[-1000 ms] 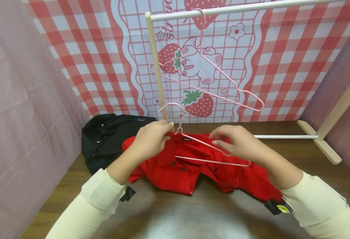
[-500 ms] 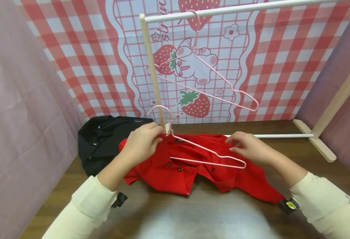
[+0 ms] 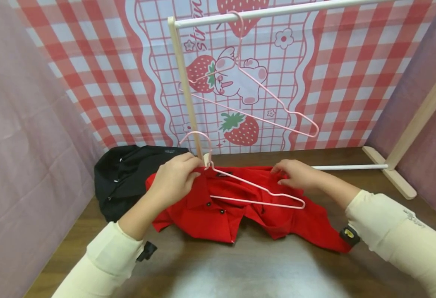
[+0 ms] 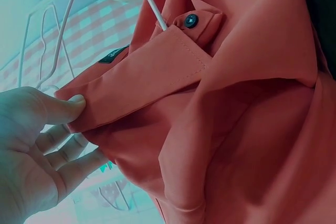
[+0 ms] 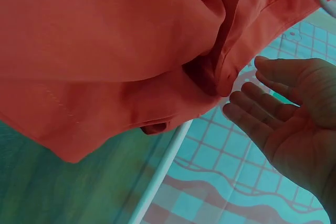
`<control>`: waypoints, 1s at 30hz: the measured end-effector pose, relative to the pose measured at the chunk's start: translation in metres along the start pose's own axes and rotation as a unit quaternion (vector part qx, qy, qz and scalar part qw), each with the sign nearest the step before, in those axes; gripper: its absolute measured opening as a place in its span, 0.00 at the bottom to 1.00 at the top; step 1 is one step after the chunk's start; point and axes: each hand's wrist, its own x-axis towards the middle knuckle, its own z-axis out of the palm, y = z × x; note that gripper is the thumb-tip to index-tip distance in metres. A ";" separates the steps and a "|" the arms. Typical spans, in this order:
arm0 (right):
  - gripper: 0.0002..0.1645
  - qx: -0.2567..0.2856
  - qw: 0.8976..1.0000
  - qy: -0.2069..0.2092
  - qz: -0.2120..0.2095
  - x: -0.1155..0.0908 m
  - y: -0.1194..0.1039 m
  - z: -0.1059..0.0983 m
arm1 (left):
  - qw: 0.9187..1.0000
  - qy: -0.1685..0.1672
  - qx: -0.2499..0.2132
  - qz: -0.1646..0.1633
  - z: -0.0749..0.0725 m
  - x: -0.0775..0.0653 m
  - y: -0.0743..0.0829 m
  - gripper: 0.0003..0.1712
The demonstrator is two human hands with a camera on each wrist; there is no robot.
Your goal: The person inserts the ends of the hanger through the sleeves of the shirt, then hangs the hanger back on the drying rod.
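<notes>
A red button-up shirt [image 3: 218, 227] with dark buttons lies spread over the table. My left hand [image 3: 175, 178] pinches its collar [image 4: 136, 80], thumb on top and fingers beneath, beside the neck of a pink wire hanger [image 3: 259, 202]. The hanger's left half is hidden inside the shirt; its right half shows in front of the red cloth, hook pointing up. At the shirt's upper right edge is my right hand [image 3: 298, 174], fingers loosely bent. The right wrist view shows that hand [image 5: 299, 119] with nothing in its grasp, fingertips right by the cloth edge.
A second pink hanger [image 3: 317, 129] hangs from the white rod [image 3: 292, 11] of a wooden-ended rack. Black folded fabric with zips [image 3: 128, 178] lies at the left behind the shirt. The rack's lower bar [image 3: 352, 167] runs behind the shirt.
My right hand has left the hanger's right arm, swung right, then come back to the shirt's upper edge. The hanger's hook has shifted left with my left hand, which keeps its pinch.
</notes>
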 end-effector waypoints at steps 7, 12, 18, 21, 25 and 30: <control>0.16 0.015 0.999 -0.029 0.004 0.010 -0.001 0.001 | 1.000 0.007 0.002 0.004 -0.001 -0.002 -0.001 0.15; 0.09 0.020 0.999 -0.030 -0.008 0.008 0.002 0.004 | 1.000 0.020 0.005 0.011 -0.001 -0.001 -0.002 0.15; 0.05 0.052 0.999 0.001 -0.014 -0.003 0.005 0.002 | 0.999 0.038 0.013 0.004 -0.002 -0.001 -0.003 0.14; 0.05 0.074 0.997 0.021 0.009 -0.009 0.005 -0.003 | 0.999 0.048 0.019 -0.001 -0.003 -0.001 -0.004 0.14; 0.05 0.104 0.993 0.045 0.034 -0.017 0.004 -0.012 | 0.998 0.059 0.024 -0.007 -0.003 -0.001 -0.008 0.14; 0.08 0.111 0.990 0.072 0.050 -0.026 0.000 -0.024 | 0.997 0.063 0.030 -0.015 -0.003 -0.003 -0.011 0.14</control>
